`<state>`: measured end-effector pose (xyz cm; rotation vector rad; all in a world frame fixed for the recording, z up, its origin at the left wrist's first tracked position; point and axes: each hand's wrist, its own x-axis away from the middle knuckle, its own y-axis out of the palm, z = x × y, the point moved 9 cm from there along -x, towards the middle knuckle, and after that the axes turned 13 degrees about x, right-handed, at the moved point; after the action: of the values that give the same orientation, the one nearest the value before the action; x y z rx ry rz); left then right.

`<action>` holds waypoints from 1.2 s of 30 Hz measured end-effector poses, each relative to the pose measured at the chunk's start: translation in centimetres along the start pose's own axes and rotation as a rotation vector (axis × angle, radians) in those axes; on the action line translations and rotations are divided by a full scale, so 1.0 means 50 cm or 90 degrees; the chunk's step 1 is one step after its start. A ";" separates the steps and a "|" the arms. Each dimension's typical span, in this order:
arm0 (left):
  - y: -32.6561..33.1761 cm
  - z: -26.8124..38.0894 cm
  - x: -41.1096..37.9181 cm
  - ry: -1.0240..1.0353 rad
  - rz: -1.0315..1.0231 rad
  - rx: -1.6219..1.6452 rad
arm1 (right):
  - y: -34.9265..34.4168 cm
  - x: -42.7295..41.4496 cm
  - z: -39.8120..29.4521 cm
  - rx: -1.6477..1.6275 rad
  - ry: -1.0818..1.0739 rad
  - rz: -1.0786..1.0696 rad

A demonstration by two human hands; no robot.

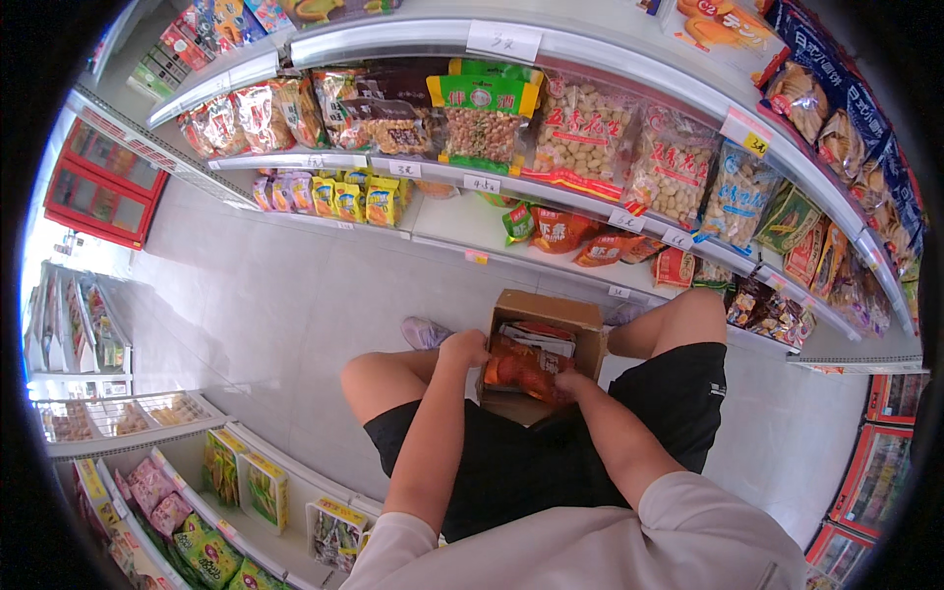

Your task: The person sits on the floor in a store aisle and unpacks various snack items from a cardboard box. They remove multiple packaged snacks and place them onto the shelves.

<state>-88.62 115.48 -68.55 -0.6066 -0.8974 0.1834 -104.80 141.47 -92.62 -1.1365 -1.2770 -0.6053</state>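
Between my knees an uncovered cardboard box (549, 304) stands on the floor with snack packets inside. A shiny orange-red snack bag (522, 367) lies at the box's mouth, held at its right end by my right hand (569, 385). My left hand (469, 348) is at the box's left edge, beside the bag's left end; its fingertips are partly hidden, so whether it grips the bag or the box I cannot tell. Under the orange-red bag, a white and red packet (538, 338) shows in the box.
Ahead, the bottom shelf (457, 228) carries orange snack bags (560, 230) and small yellow packets (382, 200). Bagged peanuts (582, 136) fill the shelf above. A lower rack with green bags (206, 549) stands behind on the left. Grey tiled floor (280, 310) stretches left of me.
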 end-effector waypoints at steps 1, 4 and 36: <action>0.000 -0.009 0.004 -0.017 0.004 0.008 | -0.004 0.020 -0.023 0.054 -0.006 -0.006; 0.002 -0.016 0.026 -0.064 0.006 0.005 | -0.021 0.109 -0.086 0.234 -0.061 -0.045; -0.025 0.028 0.055 0.066 0.219 0.199 | -0.211 0.496 -0.162 -0.569 -0.191 0.336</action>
<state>-88.10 116.11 -65.30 -0.4694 -0.6417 0.5859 -104.40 135.76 -65.05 -2.2830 -0.8668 -0.6250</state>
